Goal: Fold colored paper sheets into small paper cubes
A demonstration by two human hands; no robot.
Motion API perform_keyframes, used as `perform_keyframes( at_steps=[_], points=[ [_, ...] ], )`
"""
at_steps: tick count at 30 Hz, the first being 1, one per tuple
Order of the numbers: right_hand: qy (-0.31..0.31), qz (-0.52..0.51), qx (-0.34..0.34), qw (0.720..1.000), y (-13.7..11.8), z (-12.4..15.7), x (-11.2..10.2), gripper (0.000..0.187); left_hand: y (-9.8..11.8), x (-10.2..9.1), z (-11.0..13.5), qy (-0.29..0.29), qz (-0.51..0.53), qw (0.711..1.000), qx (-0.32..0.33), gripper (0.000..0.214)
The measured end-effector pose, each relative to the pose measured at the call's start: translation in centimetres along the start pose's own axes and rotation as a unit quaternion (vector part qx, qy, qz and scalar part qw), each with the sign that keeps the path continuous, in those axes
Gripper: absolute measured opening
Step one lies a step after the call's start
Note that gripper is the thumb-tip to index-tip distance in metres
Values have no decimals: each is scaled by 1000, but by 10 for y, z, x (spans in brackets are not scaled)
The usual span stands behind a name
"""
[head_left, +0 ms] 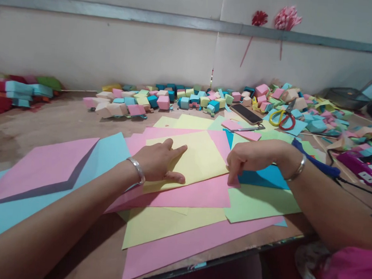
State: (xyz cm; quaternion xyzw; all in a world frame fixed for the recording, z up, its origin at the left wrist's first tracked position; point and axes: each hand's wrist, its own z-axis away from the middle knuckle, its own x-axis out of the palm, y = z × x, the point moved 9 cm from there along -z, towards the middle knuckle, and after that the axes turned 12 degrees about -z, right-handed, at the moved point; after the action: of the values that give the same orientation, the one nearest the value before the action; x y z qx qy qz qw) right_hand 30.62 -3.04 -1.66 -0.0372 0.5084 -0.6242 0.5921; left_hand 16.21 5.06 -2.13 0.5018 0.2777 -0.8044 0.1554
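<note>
A sheet of yellow paper (200, 155), apparently folded, lies on top of a pink sheet (188, 195). My left hand (159, 161) rests on the yellow paper's left part, palm down, with thumb and index finger spread. At its right corner, my right hand (248, 156) is closed, fingers curled and pressed together around the corner; the exact grip is partly hidden. Under and beside that hand are a blue sheet (262, 177) and a green sheet (261, 204). Another yellow sheet (167, 227) and a pink one stick out towards the table's front edge.
To the left, a folded pink sheet (47, 164) lies on light blue paper (108, 155). Small paper boxes (137, 109) line the wall. A phone (247, 114), scissors (283, 118) and paper scraps are at the back right. A blue glue gun (318, 163) lies behind my right wrist.
</note>
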Motion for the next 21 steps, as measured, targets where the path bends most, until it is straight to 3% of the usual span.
perform_keyframes(
  at_steps=[5, 8, 12, 17, 21],
  points=[
    [47, -22, -57, 997, -27, -12, 1, 48, 1, 0, -1, 1, -3, 1000, 2, 100],
    [13, -12, -5, 1000, -17, -15, 8, 46, 1, 1, -1, 4, -8, 1000, 5, 100],
    [29, -21, 17, 999, 2, -1, -8, 32, 1, 0, -2, 9, -10, 1000, 5, 99],
    [52, -53, -68, 995, -27, -10, -4, 46, 1, 0, -2, 1, -1, 1000, 3, 100],
    [-2, -19, 9, 1000, -21, -12, 9, 36, 1, -1, -1, 3, 1, 1000, 1, 99]
  ],
)
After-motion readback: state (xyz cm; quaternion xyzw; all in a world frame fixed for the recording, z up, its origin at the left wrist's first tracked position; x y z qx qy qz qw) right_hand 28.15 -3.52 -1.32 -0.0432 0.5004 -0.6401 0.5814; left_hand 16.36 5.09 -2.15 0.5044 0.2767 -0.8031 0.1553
